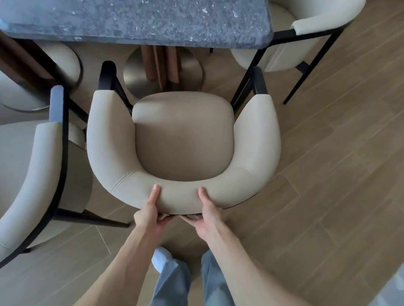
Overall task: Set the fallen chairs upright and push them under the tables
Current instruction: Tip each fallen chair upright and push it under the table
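Here three cream chairs stand around one speckled table (134, 12); the middle chair (183, 137) is upright, just short of the table edge. The left hand (151, 213) and right hand (207, 216) clasp its curved backrest, thumbs on top, fingers curled beneath; a second chair (25, 175) stands left of the hands, a third (310, 23) far beyond the right.

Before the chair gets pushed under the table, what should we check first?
1. Chair standing upright: ok. The beige chair shows its seat facing up.
2. Both hands gripping: ok. The left hand and right hand hold the curved backrest, thumbs on top.
3. Chair aimed at the table: ok. Its open front faces the stone table.
4. Path past the pedestal base: cannot tell. The round metal base sits just ahead of the seat.
5. Room beside neighbours: cannot tell. The left chair and the right chair stand close.
6. All four legs on the floor: cannot tell, the back legs are hidden.
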The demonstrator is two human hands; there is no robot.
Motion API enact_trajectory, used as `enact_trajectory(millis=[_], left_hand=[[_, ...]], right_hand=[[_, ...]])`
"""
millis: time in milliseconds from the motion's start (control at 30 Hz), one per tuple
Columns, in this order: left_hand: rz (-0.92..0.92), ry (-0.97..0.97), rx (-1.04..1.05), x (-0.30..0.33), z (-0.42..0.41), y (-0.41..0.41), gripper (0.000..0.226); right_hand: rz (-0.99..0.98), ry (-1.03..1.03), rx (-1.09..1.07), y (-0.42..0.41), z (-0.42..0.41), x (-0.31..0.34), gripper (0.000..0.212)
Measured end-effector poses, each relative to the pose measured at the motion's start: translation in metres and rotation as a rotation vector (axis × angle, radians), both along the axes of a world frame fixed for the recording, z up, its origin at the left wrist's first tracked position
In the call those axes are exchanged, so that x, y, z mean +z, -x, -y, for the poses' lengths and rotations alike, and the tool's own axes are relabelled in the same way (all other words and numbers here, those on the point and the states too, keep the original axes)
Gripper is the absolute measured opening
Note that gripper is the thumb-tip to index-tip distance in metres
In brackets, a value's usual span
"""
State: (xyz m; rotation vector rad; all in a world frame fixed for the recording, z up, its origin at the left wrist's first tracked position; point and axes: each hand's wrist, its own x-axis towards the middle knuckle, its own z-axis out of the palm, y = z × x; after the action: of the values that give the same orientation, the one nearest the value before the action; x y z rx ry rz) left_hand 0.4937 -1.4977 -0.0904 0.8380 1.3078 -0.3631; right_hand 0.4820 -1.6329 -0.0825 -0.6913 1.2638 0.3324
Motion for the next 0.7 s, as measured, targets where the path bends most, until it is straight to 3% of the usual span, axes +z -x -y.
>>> enact_trajectory(millis=[433,700], left_hand=[[0.03,-0.067,-0.087,0.014,-0.019,-0.014,0.054],[0.089,0.058,-0.079,0.014,-0.015,0.003,0.052]], right_hand=[[0.055,-0.031,-0.01,-0.003,-0.021,-0.001,0.051],[0.055,0.034,0.038,0.002,-0.013,0.001,0.039]])
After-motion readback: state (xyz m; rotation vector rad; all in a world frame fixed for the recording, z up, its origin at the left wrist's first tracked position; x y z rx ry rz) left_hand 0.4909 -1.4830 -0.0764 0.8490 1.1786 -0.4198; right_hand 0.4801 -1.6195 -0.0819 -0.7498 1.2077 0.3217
